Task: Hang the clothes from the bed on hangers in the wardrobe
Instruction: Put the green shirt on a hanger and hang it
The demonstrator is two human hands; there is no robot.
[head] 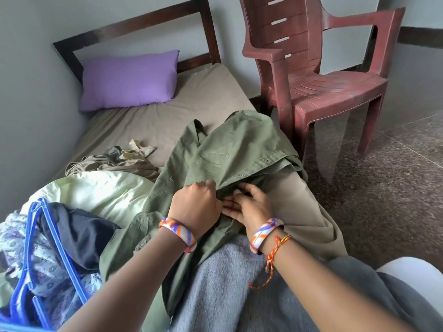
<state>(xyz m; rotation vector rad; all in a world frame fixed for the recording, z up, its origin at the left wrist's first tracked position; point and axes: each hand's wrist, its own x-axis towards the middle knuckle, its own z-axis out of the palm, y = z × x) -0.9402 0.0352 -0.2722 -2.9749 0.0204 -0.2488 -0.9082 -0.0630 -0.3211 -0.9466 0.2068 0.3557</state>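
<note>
No containers w/ contents visible; no legible writing or labels anywhere.

Olive green shirt (230,149) spread across bed (167,116), near edge, by red plastic chair (318,75). Left hand (195,207) knuckles up, fingers curled, bunching a fold of shirt fabric. Right hand (249,207) just beside it, touching, palm partly up, fingers spread and loosely bent against same fold; thumb over cloth, firm grasp or not: cannot tell. Patterned bangle on each wrist, red-yellow thread on right.

More clothes at left of bed: pale green garment (100,190), dark navy piece (79,233), blue-print fabric (31,267), w/ blue hangers (50,236) lying on top. Brown-grey crumpled garment (115,161) farther back. Purple pillow (129,80) at headboard.
</note>
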